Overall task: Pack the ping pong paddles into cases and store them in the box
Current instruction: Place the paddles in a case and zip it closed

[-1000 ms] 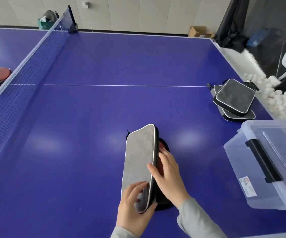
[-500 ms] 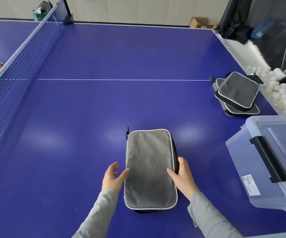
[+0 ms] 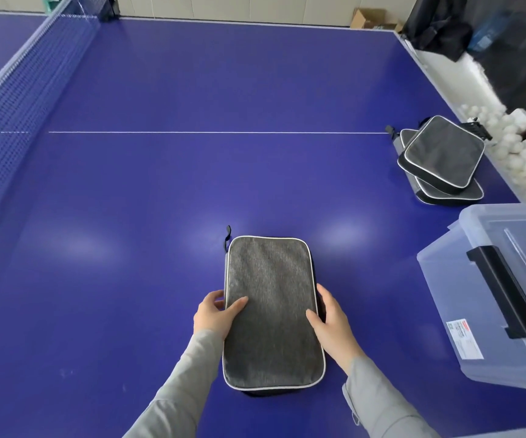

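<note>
The grey case (image 3: 272, 311) lay flat on the blue table (image 3: 167, 191), lid folded down, with both hands at its long sides. The left hand (image 3: 216, 314) held the left edge, thumb on top and fingers (image 3: 212, 298) curled at the rim; the right hand (image 3: 334, 320) did likewise on the right edge. The step in hand looked like closing the case (whether the zipper was already run could not be told). Next would likely come zipping it, then lifting it to the clear box (image 3: 501, 295) at the right. The case's long axis ran straight away from the person, its black pull loop (image 3: 227, 238) at the far left corner. Two more cases (image 3: 441, 159) sat stacked beyond the box.
</note>
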